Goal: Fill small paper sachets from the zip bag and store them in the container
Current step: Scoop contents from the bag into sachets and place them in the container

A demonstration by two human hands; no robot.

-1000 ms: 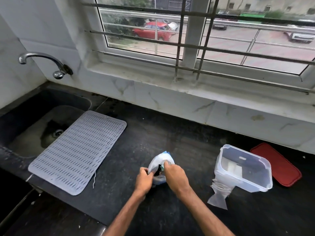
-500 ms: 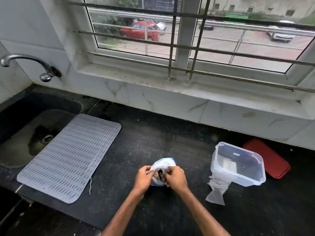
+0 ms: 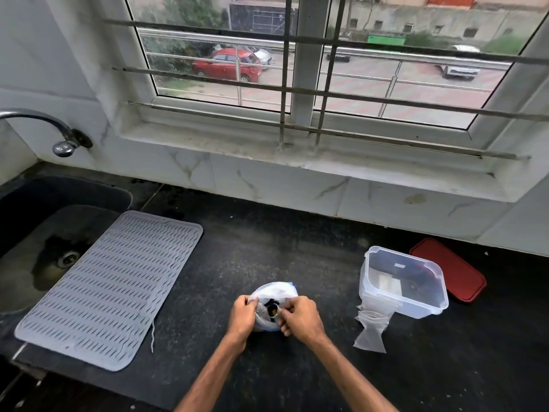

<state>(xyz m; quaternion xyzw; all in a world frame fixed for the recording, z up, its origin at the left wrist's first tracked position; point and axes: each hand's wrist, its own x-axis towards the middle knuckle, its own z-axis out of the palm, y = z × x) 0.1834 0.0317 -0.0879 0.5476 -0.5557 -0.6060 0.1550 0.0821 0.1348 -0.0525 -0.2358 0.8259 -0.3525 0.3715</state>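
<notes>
Head: left hand (image 3: 243, 318), right hand (image 3: 300, 318) pinch zip bag (image 3: 277, 289) (dark contents (image 3: 269, 306)); sachet (image 3: 387, 285) in container (image 3: 416, 307).

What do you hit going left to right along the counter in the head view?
sink → grey drying mat → left hand → zip bag, gripped at its mouth by both hands → right hand → clear container → red lid
</notes>
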